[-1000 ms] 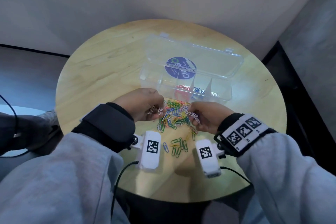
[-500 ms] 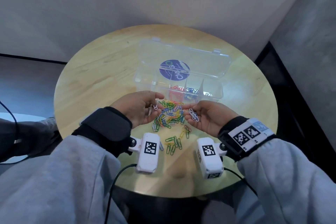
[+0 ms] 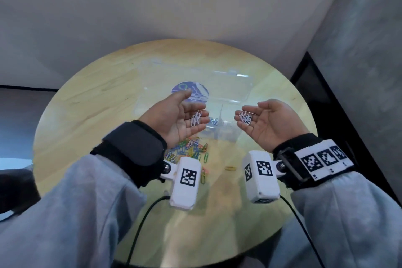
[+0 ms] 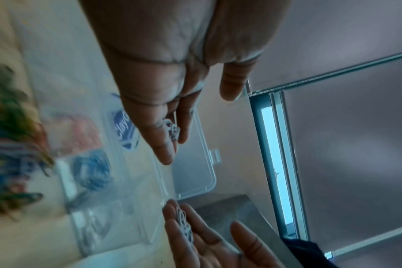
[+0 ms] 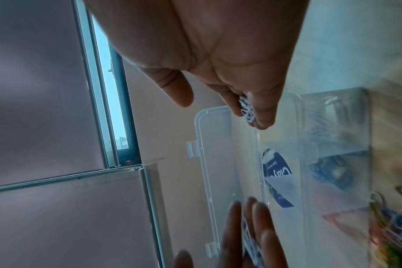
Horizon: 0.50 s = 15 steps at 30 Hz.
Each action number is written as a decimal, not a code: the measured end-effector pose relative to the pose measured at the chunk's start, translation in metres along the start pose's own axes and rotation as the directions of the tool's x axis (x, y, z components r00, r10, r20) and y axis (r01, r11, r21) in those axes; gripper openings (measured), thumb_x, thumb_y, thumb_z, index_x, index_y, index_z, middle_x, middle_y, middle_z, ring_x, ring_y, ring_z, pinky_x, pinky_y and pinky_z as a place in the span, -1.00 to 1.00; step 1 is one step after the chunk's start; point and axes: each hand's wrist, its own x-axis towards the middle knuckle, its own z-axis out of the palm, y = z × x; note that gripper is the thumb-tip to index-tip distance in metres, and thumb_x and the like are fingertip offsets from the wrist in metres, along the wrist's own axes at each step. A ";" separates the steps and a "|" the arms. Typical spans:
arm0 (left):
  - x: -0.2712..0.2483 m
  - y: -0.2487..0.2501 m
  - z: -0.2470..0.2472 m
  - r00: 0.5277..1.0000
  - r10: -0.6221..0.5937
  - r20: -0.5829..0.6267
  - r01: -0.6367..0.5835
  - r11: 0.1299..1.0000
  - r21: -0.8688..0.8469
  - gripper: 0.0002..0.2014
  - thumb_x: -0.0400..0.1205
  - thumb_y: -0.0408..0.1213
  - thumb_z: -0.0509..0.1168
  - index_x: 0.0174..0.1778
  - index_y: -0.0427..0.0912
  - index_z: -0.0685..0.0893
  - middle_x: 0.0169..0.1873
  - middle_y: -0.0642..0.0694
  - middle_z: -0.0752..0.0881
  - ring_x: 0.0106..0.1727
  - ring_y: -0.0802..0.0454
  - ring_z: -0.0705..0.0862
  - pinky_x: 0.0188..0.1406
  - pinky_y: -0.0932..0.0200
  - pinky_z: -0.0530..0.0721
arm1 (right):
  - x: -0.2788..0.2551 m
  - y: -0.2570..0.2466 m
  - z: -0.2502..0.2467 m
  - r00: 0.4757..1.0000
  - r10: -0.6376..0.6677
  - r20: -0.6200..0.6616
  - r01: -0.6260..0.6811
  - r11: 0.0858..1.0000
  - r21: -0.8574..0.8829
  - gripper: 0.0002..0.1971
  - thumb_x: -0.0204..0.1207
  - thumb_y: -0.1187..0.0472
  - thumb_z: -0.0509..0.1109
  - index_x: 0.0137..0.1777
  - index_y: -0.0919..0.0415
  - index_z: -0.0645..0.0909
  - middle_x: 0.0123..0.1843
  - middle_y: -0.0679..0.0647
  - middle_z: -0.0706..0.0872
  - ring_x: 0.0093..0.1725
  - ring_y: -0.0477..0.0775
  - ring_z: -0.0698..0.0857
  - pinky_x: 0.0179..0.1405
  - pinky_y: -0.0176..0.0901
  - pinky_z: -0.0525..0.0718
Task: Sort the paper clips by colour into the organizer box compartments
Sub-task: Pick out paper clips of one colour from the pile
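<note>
The fingers of both hands lie nearly straight, palms turned up, where half a second ago they curled low over the pile. The left hand, left of centre in the head view, cradles a few white paper clips loose on its fingers. The right hand, right of centre, carries a larger white bunch the same way; neither hand pinches anything. Both have risen from the table and now hover over the clear organizer box, whose lid lies open toward the top of the frame.

In the wrist views, blurred blue clips and what look like red ones already sit in separate compartments. The mixed pile stays on the wood at lower centre, below the left palm, with a few strays beside it.

By my reading, the white clips are gathered and need tipping into a free compartment; which one, I cannot tell. Plenty of colours remain, so the sort looks well short of done.
</note>
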 end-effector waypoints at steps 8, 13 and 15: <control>0.045 0.002 0.053 0.999 -0.023 0.033 0.021 0.999 0.038 -0.44 0.64 0.15 0.10 0.22 -0.32 0.56 -0.01 -0.22 0.51 0.00 -0.08 0.55 0.00 0.16 0.62 | 0.017 -0.012 -0.007 0.993 0.035 0.115 -0.042 0.998 0.056 -0.60 0.61 0.15 -0.01 0.30 0.40 0.41 0.32 0.33 0.52 0.35 0.24 0.53 0.38 0.00 0.41; 0.053 0.000 0.061 1.000 0.005 0.010 -0.006 0.989 0.149 -0.44 0.63 0.14 0.13 0.34 -0.26 0.53 0.10 -0.18 0.54 0.19 -0.05 0.56 0.29 0.12 0.54 | 0.017 -0.010 -0.010 0.994 0.055 0.099 -0.051 0.998 -0.041 -0.68 0.60 0.19 0.04 0.17 0.35 0.50 0.45 0.33 0.43 0.56 0.23 0.33 0.57 0.03 0.26; 0.050 0.000 0.058 0.999 0.033 -0.022 -0.028 0.983 0.183 -0.53 0.65 0.09 0.14 0.25 -0.23 0.58 0.13 -0.18 0.59 0.27 -0.07 0.57 0.34 0.10 0.51 | 0.015 -0.011 -0.014 0.994 0.030 0.102 -0.017 0.991 -0.133 -0.70 0.58 0.23 0.08 0.18 0.33 0.54 0.24 0.26 0.56 0.29 0.16 0.56 0.37 -0.04 0.44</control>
